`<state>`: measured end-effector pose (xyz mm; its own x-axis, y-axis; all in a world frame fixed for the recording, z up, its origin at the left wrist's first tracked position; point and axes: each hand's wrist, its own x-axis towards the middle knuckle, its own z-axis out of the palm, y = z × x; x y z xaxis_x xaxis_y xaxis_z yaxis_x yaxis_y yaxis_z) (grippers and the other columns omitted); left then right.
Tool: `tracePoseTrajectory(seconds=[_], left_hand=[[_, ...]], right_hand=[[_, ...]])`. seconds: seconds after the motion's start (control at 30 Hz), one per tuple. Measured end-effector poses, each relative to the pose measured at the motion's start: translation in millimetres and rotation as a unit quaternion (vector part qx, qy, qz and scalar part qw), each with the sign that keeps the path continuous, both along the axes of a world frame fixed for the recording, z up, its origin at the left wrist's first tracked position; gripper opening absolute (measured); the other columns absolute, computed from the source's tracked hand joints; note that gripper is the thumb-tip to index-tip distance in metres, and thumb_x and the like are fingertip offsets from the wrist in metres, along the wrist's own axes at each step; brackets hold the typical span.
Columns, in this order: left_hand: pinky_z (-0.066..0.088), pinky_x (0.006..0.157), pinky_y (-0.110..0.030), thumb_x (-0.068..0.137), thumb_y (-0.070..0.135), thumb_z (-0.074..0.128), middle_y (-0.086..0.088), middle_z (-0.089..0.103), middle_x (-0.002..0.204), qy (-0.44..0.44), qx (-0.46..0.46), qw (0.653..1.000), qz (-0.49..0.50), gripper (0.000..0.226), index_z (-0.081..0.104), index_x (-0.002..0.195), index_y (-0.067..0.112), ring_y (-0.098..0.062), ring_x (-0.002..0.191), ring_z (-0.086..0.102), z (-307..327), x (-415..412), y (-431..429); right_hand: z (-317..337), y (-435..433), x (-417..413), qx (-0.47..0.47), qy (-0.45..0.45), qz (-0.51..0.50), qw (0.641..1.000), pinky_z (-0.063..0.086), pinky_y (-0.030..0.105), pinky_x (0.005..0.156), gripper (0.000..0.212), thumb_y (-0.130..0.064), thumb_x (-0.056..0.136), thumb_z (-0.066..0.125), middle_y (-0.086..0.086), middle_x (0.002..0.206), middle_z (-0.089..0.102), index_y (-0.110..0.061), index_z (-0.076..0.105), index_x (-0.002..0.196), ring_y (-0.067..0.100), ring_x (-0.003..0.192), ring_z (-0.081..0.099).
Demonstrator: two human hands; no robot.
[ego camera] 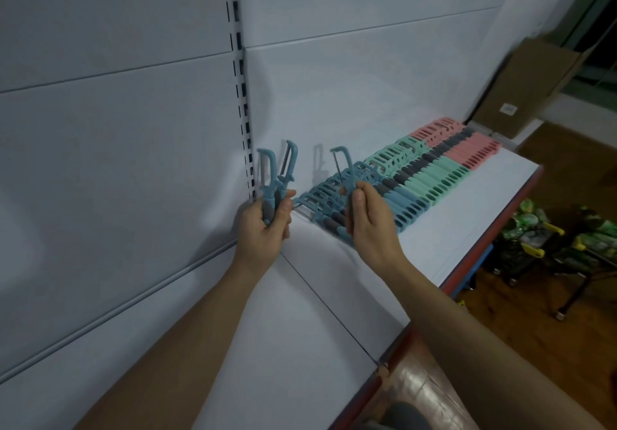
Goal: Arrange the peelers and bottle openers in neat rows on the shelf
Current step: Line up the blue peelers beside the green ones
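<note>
My left hand (265,229) grips two blue peelers (277,175) by their grey handles, blades pointing up, close to the shelf's back wall. My right hand (370,226) pinches a single blue peeler (345,169) upright, just above the near end of the rows. On the white shelf (450,229) lie rows of peelers and bottle openers (417,182), blue nearest, then mint green, then pink (467,149) at the far end, packed side by side.
A slotted upright rail (242,89) runs down the white back panel. A cardboard box (534,85) leans past the shelf's far end. Below the red shelf edge (484,259), trolleys with green packages (541,236) stand on the wooden floor.
</note>
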<state>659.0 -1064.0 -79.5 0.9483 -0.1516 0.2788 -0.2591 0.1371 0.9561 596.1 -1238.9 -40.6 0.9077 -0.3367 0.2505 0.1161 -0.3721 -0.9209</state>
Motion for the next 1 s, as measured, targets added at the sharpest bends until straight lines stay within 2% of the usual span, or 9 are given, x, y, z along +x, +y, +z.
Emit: tracePoseTrajectory(seconds=[0.1, 0.2, 0.33, 0.47, 0.67, 0.77, 0.83, 0.93, 1.0], left_hand=[[0.034, 0.05, -0.028, 0.097, 0.029, 0.059, 0.003, 0.045, 0.06, 0.016, -0.008, 1.0, 0.004, 0.019, 0.07, 0.109, 0.019, -0.014, 0.052, 0.037, -3, 4, 0], [0.032, 0.05, -0.025, 0.096, 0.033, 0.06, 0.006, 0.043, 0.058, 0.018, -0.012, 1.0, 0.003, 0.022, 0.071, 0.109, 0.019, -0.012, 0.051, 0.035, -5, 5, -1], [0.033, 0.051, -0.025, 0.092, 0.046, 0.062, 0.008, 0.044, 0.058, 0.005, -0.016, 1.0, 0.011, 0.029, 0.072, 0.107, 0.023, -0.012, 0.049, 0.035, -5, 6, -1], [0.031, 0.053, -0.028, 0.091, 0.051, 0.062, 0.007, 0.044, 0.056, -0.002, -0.003, 1.0, 0.025, 0.026, 0.074, 0.099, 0.029, -0.015, 0.047, 0.035, -6, 6, 0], [0.037, 0.054, -0.026, 0.093, 0.048, 0.062, 0.007, 0.044, 0.055, -0.006, 0.011, 0.999, 0.035, 0.025, 0.073, 0.1, 0.026, -0.012, 0.048, 0.038, -4, 4, 1], [0.047, 0.062, -0.022, 0.099, 0.028, 0.064, -0.004, 0.055, 0.065, -0.021, 0.039, 0.997, 0.057, 0.011, 0.07, 0.104, 0.021, -0.023, 0.059, 0.052, -1, 2, -1], [0.052, 0.065, -0.019, 0.1, 0.019, 0.063, 0.008, 0.066, 0.077, -0.043, 0.069, 0.993, 0.089, 0.007, 0.069, 0.103, 0.022, -0.009, 0.065, 0.063, -2, 1, -1], [0.059, 0.076, -0.034, 0.099, 0.031, 0.061, 0.007, 0.073, 0.097, -0.054, 0.09, 0.989, 0.101, 0.009, 0.069, 0.103, 0.033, -0.014, 0.081, 0.07, -9, 6, -1], [0.059, 0.077, -0.034, 0.098, 0.034, 0.058, 0.004, 0.071, 0.096, -0.057, 0.098, 0.989, 0.097, 0.016, 0.068, 0.11, 0.032, -0.013, 0.079, 0.067, -12, 9, -1]], right_hand=[[-3, -18, -5, -0.127, 0.051, 0.02, 0.99, 0.045, 0.046, 0.07, 0.017, -0.026, 0.105, 0.044, -0.005, 0.078, 0.05, -0.024, 0.059, 0.097, 0.024, 0.078, 0.05], [-1, -20, -10, -0.201, 0.058, 0.03, 0.977, 0.038, 0.024, 0.072, 0.025, -0.01, 0.096, 0.061, -0.002, 0.087, 0.052, -0.027, 0.062, 0.115, 0.006, 0.082, 0.047], [-6, -12, -12, -0.17, 0.047, -0.024, 0.984, 0.044, 0.01, 0.073, 0.036, -0.015, 0.089, 0.076, -0.008, 0.095, 0.064, -0.023, 0.064, 0.122, -0.001, 0.084, 0.057], [-15, -7, -9, -0.302, 0.01, -0.027, 0.953, 0.054, 0.032, 0.076, 0.021, -0.016, 0.086, 0.079, -0.003, 0.095, 0.07, -0.019, 0.07, 0.105, 0.015, 0.084, 0.061], [-28, 2, -5, -0.372, -0.005, 0.003, 0.928, 0.053, 0.037, 0.068, 0.017, -0.014, 0.089, 0.072, 0.004, 0.098, 0.064, -0.016, 0.072, 0.105, 0.026, 0.085, 0.062], [-33, 3, -4, -0.403, -0.006, 0.0, 0.915, 0.05, 0.037, 0.067, 0.014, -0.016, 0.09, 0.07, 0.005, 0.095, 0.064, -0.015, 0.073, 0.104, 0.026, 0.086, 0.059], [-35, 4, -3, -0.408, -0.006, -0.007, 0.913, 0.048, 0.036, 0.068, 0.013, -0.017, 0.092, 0.069, 0.004, 0.095, 0.064, -0.014, 0.073, 0.103, 0.025, 0.087, 0.057], [-39, 4, -2, -0.406, 0.001, -0.02, 0.914, 0.047, 0.035, 0.069, 0.012, -0.018, 0.092, 0.069, 0.004, 0.094, 0.064, -0.014, 0.073, 0.102, 0.025, 0.087, 0.055], [-40, 5, -1, -0.403, 0.0, -0.027, 0.915, 0.047, 0.036, 0.07, 0.011, -0.017, 0.091, 0.07, 0.004, 0.093, 0.065, -0.014, 0.073, 0.101, 0.025, 0.086, 0.055]])
